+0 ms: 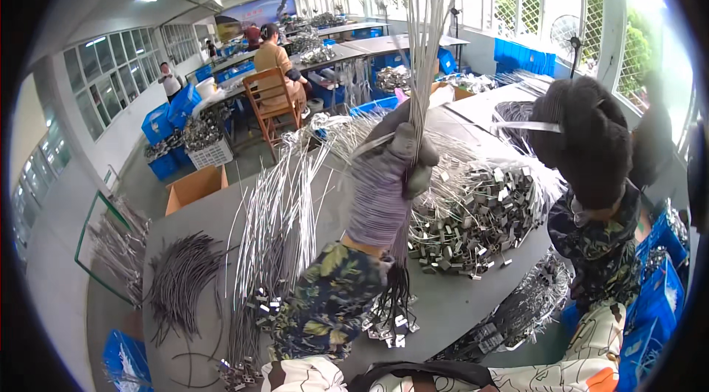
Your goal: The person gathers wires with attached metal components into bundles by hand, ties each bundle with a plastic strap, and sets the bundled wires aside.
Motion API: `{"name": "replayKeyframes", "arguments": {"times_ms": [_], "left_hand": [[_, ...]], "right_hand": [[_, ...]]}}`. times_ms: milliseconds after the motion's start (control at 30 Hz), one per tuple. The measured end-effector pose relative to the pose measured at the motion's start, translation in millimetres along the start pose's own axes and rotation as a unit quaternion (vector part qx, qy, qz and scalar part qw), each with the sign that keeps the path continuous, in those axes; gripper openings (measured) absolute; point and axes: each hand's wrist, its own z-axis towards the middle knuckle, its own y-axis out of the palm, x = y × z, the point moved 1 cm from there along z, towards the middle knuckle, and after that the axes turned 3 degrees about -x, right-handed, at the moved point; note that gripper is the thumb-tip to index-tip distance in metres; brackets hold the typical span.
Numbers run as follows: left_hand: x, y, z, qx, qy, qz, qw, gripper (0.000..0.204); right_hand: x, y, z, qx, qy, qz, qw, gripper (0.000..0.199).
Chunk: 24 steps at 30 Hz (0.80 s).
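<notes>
A tall bundle of thin metal strands [425, 45] stands upright in my left hand [391, 178], which wears a grey glove with its fingers wrapped around it. Below the fist the strands hang darker and end in small block-shaped metal heads [395, 327]. My right hand [583, 137], in a black glove and smeared by motion, is raised to the right of the bundle, apart from it. A flat pale strip [528, 126] sticks out from its closed fingers. Beside my left hand lies a big heap of similar strands with metal heads [473, 222].
Loose strands [277, 222] and a dark bundle [185, 281] lie on the grey table [244, 193] at left. Another bundle [509, 311] is near my lap. Blue crates [653, 296] stand at right, a cardboard box [196, 189] beyond the table. A seated person [273, 60] works farther off.
</notes>
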Motion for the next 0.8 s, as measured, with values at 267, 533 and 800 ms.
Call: {"name": "replayKeyframes", "arguments": {"times_ms": [267,533,800], "left_hand": [[-42.1,22.2,-0.2,0.088,0.081,0.092,0.988,0.032],[31.8,12.7,-21.0,0.064,0.041,0.152,0.985,0.047],[30.8,38.6,-41.5,0.005,-0.058,0.119,0.991,0.052]], "right_hand": [[11.9,125.2,50.2,-0.262,-0.016,-0.438,0.860,0.011],[15.4,56.5,21.8,0.013,0.147,-0.153,0.977,0.028],[94.6,47.5,29.5,-0.065,0.047,-0.264,0.961,0.020]]}}
